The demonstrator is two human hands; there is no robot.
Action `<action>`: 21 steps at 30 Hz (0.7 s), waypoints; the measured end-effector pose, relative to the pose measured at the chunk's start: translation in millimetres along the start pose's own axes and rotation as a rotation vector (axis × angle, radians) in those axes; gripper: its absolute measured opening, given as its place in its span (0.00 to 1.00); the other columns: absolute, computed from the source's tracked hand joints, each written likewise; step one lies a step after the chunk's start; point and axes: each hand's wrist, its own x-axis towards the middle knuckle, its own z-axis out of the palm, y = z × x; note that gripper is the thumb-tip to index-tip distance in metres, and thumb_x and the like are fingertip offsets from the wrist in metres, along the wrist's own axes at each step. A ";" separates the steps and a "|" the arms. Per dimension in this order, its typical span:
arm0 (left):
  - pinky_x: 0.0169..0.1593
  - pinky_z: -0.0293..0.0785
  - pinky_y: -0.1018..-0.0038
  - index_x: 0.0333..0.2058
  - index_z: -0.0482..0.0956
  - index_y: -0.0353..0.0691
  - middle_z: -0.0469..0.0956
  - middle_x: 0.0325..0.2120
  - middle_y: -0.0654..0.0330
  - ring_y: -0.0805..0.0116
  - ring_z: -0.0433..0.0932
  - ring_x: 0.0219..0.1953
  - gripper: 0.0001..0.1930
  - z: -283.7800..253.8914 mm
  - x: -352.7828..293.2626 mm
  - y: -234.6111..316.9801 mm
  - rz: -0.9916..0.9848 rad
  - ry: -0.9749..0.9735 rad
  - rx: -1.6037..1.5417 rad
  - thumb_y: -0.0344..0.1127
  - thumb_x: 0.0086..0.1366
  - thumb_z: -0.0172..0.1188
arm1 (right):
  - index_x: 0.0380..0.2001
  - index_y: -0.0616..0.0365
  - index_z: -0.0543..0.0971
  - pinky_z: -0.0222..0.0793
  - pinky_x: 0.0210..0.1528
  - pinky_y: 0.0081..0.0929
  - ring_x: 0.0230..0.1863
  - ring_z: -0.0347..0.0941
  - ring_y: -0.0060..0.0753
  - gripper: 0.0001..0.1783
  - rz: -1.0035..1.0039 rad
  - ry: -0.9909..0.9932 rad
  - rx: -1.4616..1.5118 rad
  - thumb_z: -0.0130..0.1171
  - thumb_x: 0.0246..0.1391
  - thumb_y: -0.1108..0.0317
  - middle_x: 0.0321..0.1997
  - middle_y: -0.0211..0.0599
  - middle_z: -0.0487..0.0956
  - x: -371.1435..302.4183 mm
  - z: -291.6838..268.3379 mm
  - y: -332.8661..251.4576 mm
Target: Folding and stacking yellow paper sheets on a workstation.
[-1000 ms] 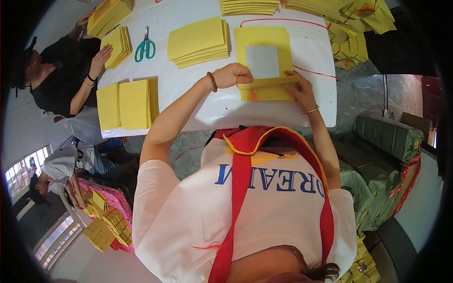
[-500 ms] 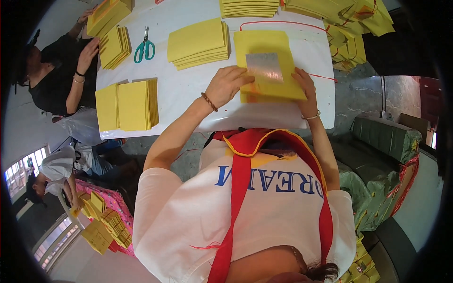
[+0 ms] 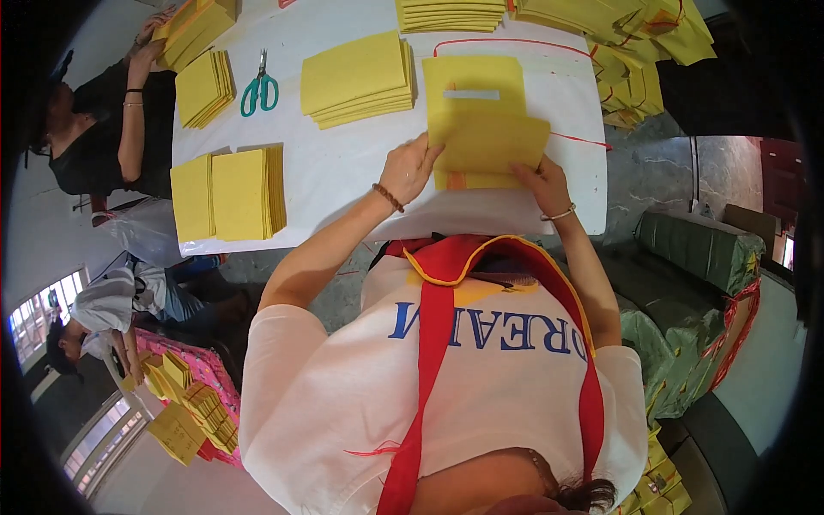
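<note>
While the person stands at the near edge of the white table [image 3: 343, 172], both hands are on one yellow paper sheet [image 3: 491, 142]. The left hand [image 3: 409, 169] pinches the sheet's left edge, fingers closed on it with the thumb on top. The right hand [image 3: 539, 178] is at the lower right edge of the same sheet, fingers bent; I cannot tell for sure if it grips the paper or only presses on it. The sheet is a little tilted and lies over a small yellow pile [image 3: 475, 86] that has a pale strip on top, at the right part of the table, just in front of the person.

I judge this sheet is very light and thin, soft enough to bend or crease, and it may slide easily on the pile below. It seems best to take it at the edges or corners with a gentle pinch, using two hands to keep it flat.

Farther to the left are two low yellow stacks [image 3: 227, 193], then a bigger stack [image 3: 356, 79], and green scissors [image 3: 258, 88] beside it. A thin red string [image 3: 498, 41] runs behind the pile. At the far left another person in black [image 3: 112, 129] handles more yellow paper.
</note>
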 end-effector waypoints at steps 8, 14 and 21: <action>0.27 0.63 0.58 0.23 0.67 0.34 0.71 0.17 0.44 0.46 0.70 0.22 0.18 24.9 26.0 -42.1 -0.312 -0.009 -0.186 0.45 0.61 0.50 | 0.53 0.53 0.69 0.57 0.25 0.13 0.23 0.62 0.14 0.28 0.176 0.190 -0.141 0.62 0.46 0.64 0.28 0.28 0.77 17.6 4.9 -18.9; 0.16 0.57 0.77 0.25 0.68 0.36 0.65 0.10 0.67 0.80 0.60 0.13 0.13 28.2 32.1 -44.0 -0.341 -0.016 -0.215 0.39 0.63 0.52 | 0.56 0.52 0.67 0.63 0.30 0.16 0.26 0.66 0.17 0.32 0.109 0.240 -0.259 0.62 0.45 0.63 0.35 0.31 0.79 22.6 9.8 4.8; 0.25 0.66 0.66 0.36 0.70 0.37 0.72 0.16 0.53 0.60 0.73 0.21 0.12 5.7 13.4 -16.4 -0.385 0.086 -0.441 0.39 0.60 0.53 | 0.55 0.52 0.69 0.67 0.38 0.20 0.35 0.73 0.23 0.31 0.188 0.186 -0.327 0.62 0.45 0.61 0.41 0.37 0.78 25.1 9.6 0.4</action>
